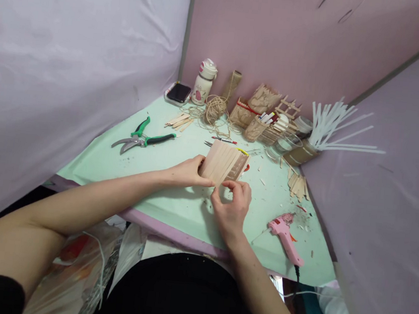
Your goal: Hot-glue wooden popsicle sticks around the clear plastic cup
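A small box-like piece made of flat wooden sticks (223,163) stands tilted near the middle of the pale green table (174,203). My left hand (187,172) grips its left side, fingers closed round the edge. My right hand (232,207) pinches its lower front edge with thumb and fingertips. Both forearms reach in from the bottom of the view.
Green-handled cutters (142,140) lie to the left, a pink glue gun (285,237) to the right near the table's edge. At the back stand a bottle (204,82), a phone (179,93), twine (214,110), stick-built holders (261,115), a jar of white strips (322,134) and loose sticks (298,185).
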{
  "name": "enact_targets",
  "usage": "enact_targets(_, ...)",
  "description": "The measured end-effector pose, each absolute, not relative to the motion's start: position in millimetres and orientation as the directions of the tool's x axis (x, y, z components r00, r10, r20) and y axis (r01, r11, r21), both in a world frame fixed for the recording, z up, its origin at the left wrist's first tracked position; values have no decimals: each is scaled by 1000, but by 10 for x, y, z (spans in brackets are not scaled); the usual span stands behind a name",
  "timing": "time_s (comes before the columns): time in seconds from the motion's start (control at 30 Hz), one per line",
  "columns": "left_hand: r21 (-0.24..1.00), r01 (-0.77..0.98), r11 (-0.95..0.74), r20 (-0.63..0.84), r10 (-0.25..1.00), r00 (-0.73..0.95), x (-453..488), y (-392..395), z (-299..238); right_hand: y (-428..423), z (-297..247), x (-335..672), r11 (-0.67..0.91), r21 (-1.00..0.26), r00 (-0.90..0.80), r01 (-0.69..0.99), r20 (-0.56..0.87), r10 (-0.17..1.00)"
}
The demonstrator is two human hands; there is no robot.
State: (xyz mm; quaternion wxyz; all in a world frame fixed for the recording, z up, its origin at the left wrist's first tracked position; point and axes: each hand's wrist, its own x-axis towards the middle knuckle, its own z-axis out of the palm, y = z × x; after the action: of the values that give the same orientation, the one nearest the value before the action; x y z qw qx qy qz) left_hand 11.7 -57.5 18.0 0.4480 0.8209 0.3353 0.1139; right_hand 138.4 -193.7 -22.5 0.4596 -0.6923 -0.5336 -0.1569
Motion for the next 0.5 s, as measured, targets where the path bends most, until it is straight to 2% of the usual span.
enact_targets(0.33,845,403,-351,-93,646,757,128,-532,63,-1972,-221,1406,20,-446,355,895,738,574)
enact_targets(0.5,914,248,-322,-28,559,829,87,-510,52,-2007,-178,1454,41,-441,359,897,779,514)
